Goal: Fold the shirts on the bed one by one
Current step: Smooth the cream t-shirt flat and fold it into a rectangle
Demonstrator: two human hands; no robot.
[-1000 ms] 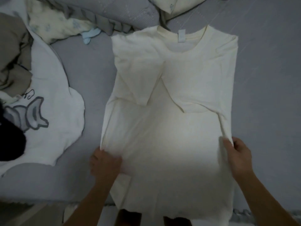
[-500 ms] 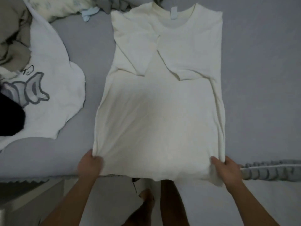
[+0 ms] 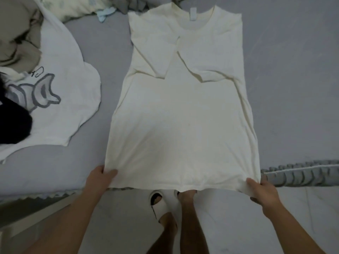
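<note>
A cream T-shirt (image 3: 183, 114) lies lengthwise on the grey bed (image 3: 293, 88), collar at the far end, both sleeves folded inward over the chest. Its hem reaches past the bed's near edge. My left hand (image 3: 100, 178) pinches the hem's left corner, thumb on top. My right hand (image 3: 262, 191) grips the hem's right corner. The hem is stretched taut between the two hands.
A white shirt with a grey cartoon print (image 3: 55, 88) lies at the left, with a black garment (image 3: 12, 123) and beige clothes (image 3: 16, 37) on it. Rumpled bedding (image 3: 77, 6) sits at the far end. Below are the floor, my legs and white slippers (image 3: 161, 202).
Both hands slid down the shirt's sides to the hem corners and pulled the hem toward me over the bed's edge. The shirt now lies stretched and smoother.
</note>
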